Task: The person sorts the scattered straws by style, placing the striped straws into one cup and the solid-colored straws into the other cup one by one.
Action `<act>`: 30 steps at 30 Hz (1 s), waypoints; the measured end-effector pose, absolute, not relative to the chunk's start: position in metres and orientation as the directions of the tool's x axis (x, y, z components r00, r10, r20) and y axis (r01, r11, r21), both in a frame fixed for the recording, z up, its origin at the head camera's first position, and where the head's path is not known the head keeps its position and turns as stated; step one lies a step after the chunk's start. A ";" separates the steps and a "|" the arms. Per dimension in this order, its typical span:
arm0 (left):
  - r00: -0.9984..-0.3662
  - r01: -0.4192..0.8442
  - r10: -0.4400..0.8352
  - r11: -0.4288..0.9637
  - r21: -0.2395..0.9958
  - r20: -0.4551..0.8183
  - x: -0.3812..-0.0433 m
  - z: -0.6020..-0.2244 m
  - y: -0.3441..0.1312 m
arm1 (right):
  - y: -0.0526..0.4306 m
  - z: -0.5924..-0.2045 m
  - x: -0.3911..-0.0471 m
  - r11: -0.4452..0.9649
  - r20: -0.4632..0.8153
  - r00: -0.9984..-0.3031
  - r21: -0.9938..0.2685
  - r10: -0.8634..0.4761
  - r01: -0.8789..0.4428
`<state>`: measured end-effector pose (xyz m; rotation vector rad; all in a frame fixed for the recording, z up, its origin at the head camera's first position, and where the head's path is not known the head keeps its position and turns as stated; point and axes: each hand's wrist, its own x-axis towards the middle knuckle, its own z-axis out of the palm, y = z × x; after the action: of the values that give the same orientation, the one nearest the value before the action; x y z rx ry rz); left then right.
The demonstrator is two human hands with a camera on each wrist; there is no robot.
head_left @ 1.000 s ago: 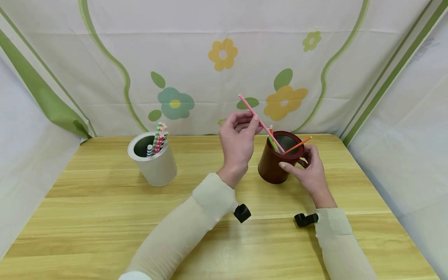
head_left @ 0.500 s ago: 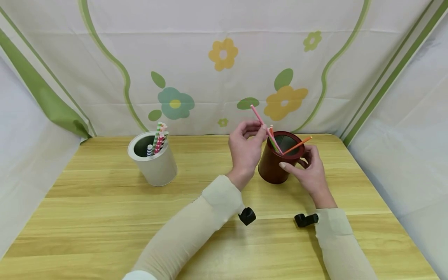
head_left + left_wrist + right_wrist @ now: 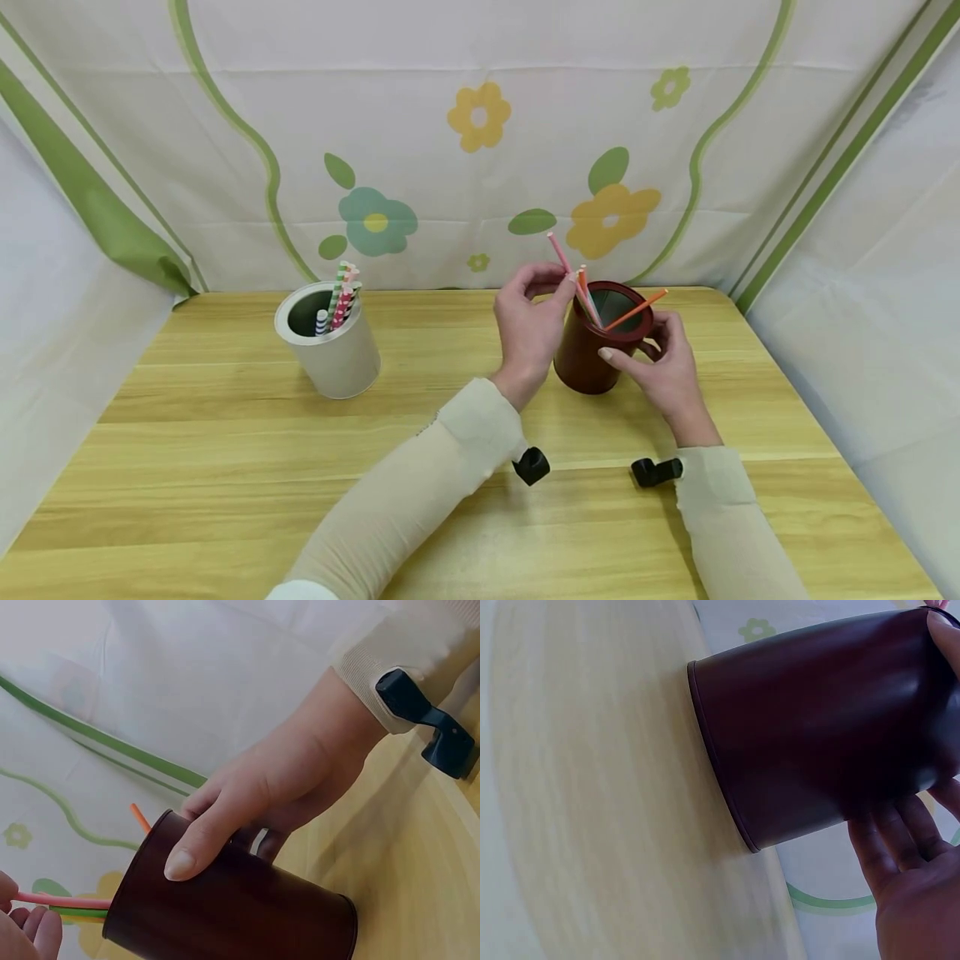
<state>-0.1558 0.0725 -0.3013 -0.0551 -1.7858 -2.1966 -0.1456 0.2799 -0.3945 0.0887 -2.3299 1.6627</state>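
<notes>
My left hand [image 3: 532,321] pinches a pink drinking straw [image 3: 558,252] between thumb and fingertips. The straw's lower end leans inside the rim of a dark red-brown cup [image 3: 588,354]. At the cup's right side, my right hand [image 3: 667,371] grips it, thumb on the front and fingers reaching round behind. An orange straw [image 3: 637,309] tilts out over the right of the rim. In the left wrist view, a green straw [image 3: 79,911] lies beside the pink one, close to my left fingertips. The right wrist view shows the cup's side and my right fingers [image 3: 889,836] partly behind it.
A white cup [image 3: 337,367] with several patterned paper straws [image 3: 342,304] stands to the left on the wooden table [image 3: 225,467]. Behind the table hangs a flowered cloth [image 3: 420,108], with pale cloth [image 3: 885,275] at the sides too.
My left hand has moved right and slightly down, bringing the pink straw more upright and closer to the other straws at the cup's left. The right hand and cup have stayed put.
</notes>
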 end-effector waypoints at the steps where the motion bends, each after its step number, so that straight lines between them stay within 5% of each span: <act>1: -0.952 0.255 -0.217 -0.178 0.951 0.214 -0.155 -0.301 0.073 | 0.280 -0.395 -0.146 0.337 0.258 -0.960 -0.918 0.110 -0.208; 30: -0.983 0.123 -0.147 -0.083 0.989 0.110 -0.146 -0.322 0.066 | 0.277 -0.396 -0.147 0.336 0.257 -0.961 -0.918 0.102 -0.210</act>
<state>-0.1462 0.0660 -0.3217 0.0263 -1.9922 -2.1860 -0.1469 0.2771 -0.3958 0.0969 -2.3351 1.6656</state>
